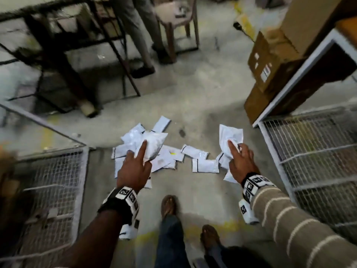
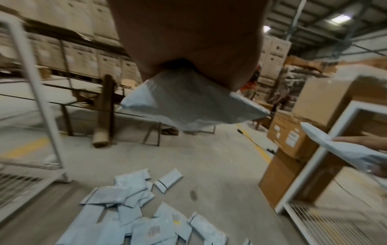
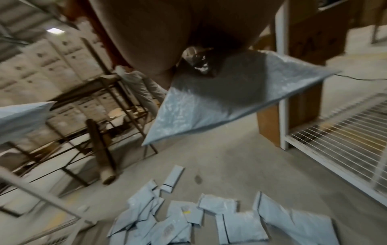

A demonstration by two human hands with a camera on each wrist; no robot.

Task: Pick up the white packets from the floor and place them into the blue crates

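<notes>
Several white packets (image 1: 205, 165) lie scattered on the grey concrete floor ahead of my feet. My left hand (image 1: 135, 167) holds one white packet (image 1: 154, 145) above the left part of the pile, index finger lying along its top. The same packet (image 2: 188, 102) hangs under my palm in the left wrist view. My right hand (image 1: 241, 161) grips another white packet (image 1: 229, 136) lifted above the right end of the pile; in the right wrist view this packet (image 3: 230, 99) hangs below my fingers. No blue crate is visible.
White wire-mesh cages stand at left (image 1: 56, 180) and right (image 1: 313, 155). Brown cardboard boxes (image 1: 274, 60) are stacked at the right. A dark metal table frame (image 1: 81, 55) and a cardboard tube (image 1: 87, 109) are at the back left. A person's legs (image 1: 139, 35) and a chair (image 1: 177, 24) stand beyond.
</notes>
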